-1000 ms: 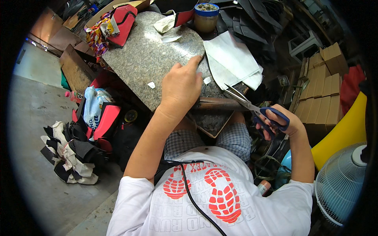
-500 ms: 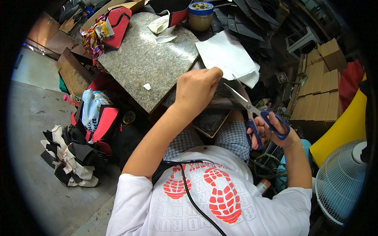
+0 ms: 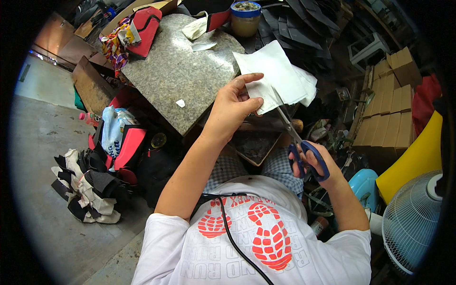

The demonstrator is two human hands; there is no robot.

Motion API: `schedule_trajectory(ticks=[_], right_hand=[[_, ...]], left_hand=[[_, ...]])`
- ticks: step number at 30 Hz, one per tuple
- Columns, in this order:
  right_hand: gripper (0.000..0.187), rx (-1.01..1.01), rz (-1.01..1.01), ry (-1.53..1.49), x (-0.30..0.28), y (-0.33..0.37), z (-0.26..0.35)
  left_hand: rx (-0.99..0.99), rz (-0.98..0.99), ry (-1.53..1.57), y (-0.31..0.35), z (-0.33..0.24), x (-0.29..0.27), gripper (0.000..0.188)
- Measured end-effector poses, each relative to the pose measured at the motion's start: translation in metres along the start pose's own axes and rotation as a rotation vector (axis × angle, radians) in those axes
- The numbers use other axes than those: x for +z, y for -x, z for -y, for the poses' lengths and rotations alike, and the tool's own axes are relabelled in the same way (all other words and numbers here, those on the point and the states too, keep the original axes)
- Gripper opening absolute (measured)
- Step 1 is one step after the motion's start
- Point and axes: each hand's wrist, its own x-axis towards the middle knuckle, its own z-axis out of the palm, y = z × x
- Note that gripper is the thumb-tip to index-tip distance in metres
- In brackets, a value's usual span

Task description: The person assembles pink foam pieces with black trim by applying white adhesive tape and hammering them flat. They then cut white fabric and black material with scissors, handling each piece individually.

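Observation:
My right hand (image 3: 311,161) has its fingers through the dark blue handles of a pair of scissors (image 3: 288,122). The blades point up and to the left, and one lies over the white sheet (image 3: 270,66). At that sheet's near left edge is my left hand (image 3: 232,102). Its index finger and thumb lie across the top, and its other fingers curl at the edge, partly hidden, so the sheet appears held between them. Another white piece (image 3: 308,85) shows beneath on the right.
A grey stone slab (image 3: 175,71) carries red-black pieces (image 3: 146,33) and white scraps (image 3: 204,46). A blue-rimmed jar (image 3: 245,21) and stacked black pieces (image 3: 294,28) stand beyond. Cardboard boxes (image 3: 384,114) and a fan (image 3: 413,218) are at right; cut scraps (image 3: 88,190) at left.
My left hand has gone from a closed pinch to lying across the sheet's edge. The scissors have swung onto the sheet, their blades closer together. The sheet has shifted slightly toward me.

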Motion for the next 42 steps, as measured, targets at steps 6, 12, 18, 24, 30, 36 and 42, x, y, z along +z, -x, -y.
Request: schedule_trajectory(ticks=[6,12,18,24,30,36,42], right_hand=[[0.065,-0.001,0.059,-0.009,0.014,0.002,-0.010],[0.044,-0.005,-0.037,0.126,0.026,0.000,-0.011],[0.056,-0.016,0.026,-0.099,0.034,0.002,-0.016],[0.019,-0.007,0.017,-0.158,0.039,0.001,-0.020],[0.018,-0.090,0.002,-0.203,0.043,-0.003,-0.022],[0.066,-0.004,0.027,-0.101,0.040,-0.001,-0.020],[0.073,-0.095,0.058,0.014,0.045,-0.012,-0.019]], left_hand=[[0.092,0.001,-0.197,0.015,-0.007,-0.004,0.072],[0.076,0.100,-0.112,0.030,-0.014,-0.004,0.082],[0.047,0.088,-0.035,0.033,-0.012,-0.006,0.083],[0.045,0.098,0.042,0.037,-0.013,-0.005,0.091],[0.069,0.094,0.075,0.039,-0.013,-0.003,0.094],[0.045,0.092,0.117,0.035,-0.011,-0.011,0.091],[0.037,0.062,0.127,0.040,-0.012,-0.011,0.092]])
